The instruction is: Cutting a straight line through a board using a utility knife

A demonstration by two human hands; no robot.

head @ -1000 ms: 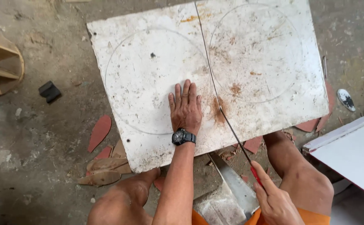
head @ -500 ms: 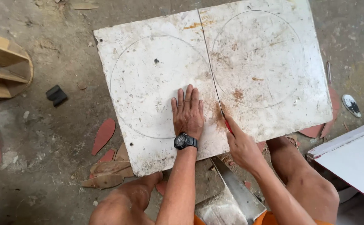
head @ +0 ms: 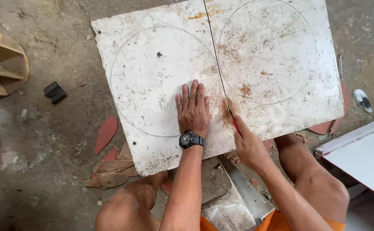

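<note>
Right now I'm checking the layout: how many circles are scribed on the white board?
2. The left circle lies partly under the left hand; the right circle sits beyond the cut line, its top cropped.

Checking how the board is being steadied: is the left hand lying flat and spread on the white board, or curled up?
Flat. The left hand lies palm down on the white board, fingers straight and close together.

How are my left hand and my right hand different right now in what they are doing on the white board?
The left hand lies flat, fingers spread and palm down, inside the left scribed circle, while the right hand is closed around a thin red-handled tool at the cut line. The left wrist wears a black watch; the right wrist is bare. The left hand holds nothing. Both rest on the white board near its front edge.
</note>
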